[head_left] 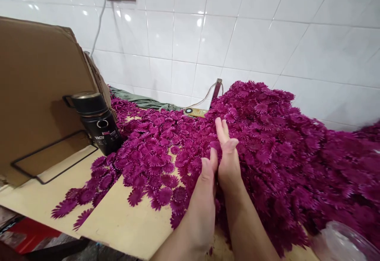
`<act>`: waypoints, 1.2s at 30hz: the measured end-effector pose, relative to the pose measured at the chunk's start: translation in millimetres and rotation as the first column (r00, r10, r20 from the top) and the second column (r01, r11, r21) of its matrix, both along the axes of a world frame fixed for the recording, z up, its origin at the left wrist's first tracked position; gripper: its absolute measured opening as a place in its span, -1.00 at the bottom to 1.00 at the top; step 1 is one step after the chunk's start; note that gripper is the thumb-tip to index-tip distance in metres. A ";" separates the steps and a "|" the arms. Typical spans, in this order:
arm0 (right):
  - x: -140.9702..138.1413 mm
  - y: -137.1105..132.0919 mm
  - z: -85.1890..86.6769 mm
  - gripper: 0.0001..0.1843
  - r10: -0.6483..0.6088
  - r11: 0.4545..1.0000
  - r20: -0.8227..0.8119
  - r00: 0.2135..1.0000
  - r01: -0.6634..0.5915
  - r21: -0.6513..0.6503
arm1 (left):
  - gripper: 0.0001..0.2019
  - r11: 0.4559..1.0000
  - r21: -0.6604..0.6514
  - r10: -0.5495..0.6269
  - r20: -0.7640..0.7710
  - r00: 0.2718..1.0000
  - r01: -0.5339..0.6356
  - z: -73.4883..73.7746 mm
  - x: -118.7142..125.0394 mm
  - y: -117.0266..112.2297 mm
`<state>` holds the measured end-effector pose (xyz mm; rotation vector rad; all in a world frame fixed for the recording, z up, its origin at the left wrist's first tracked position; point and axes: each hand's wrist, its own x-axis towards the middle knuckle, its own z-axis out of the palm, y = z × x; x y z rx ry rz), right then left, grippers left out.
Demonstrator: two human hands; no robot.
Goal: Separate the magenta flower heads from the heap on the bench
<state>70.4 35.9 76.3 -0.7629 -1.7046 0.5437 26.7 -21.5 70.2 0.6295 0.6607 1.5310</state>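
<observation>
A big heap of magenta fabric flower heads (267,142) covers the pale table (124,221), piled highest against the tiled wall at the right. My two hands meet palm to palm at the heap's near edge. My left hand (204,190) is upright with its fingers together and the thumb up. My right hand (227,154) presses against it, fingers stretched forward over the flowers. A few petals may be caught between the palms; I cannot make out what, if anything, they hold.
A black vacuum flask (99,122) stands at the left beside a leaning cardboard sheet (38,91) and a black wire frame (56,158). A yellow tool (194,112) with a cord lies by the wall. Clear plastic (344,241) shows at the lower right.
</observation>
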 end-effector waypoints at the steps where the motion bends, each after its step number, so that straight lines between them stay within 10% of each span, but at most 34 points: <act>1: -0.4 -4.8 -3.0 -0.30 0.029 1.000 0.018 0.999 -0.029 -0.003 | -0.40 1.000 0.024 -0.004 0.011 1.000 0.004 0.6 -1.7 1.6; 9: -5.4 -51.3 -8.4 -0.17 0.259 0.961 0.092 0.961 -0.248 -0.120 | -0.40 0.999 -0.009 0.050 0.033 0.998 -0.049 1.8 -13.4 14.6; 15: -9.7 3.9 -3.9 -0.17 0.004 0.962 -0.125 0.992 -0.038 -0.270 | -0.44 0.995 -0.039 0.089 -0.157 0.984 -0.096 -12.9 0.2 -5.3; 20: -3.4 30.9 -17.6 -0.10 -0.045 0.891 -0.297 0.954 -0.097 -0.444 | -0.52 0.987 -0.153 0.013 -0.160 0.987 -0.038 -19.6 -6.9 -5.1; 25: 1.4 19.0 -17.6 -0.33 -0.045 0.847 -0.428 0.903 -0.192 -0.496 | -0.67 0.976 -0.209 0.053 -0.037 0.998 -0.060 -23.6 -18.7 8.9; 36: 27.2 1.7 -30.4 -0.71 0.061 0.905 -0.170 0.984 -0.126 -0.406 | -0.79 0.972 -0.203 0.118 -0.004 0.993 -0.117 -29.9 -32.0 21.6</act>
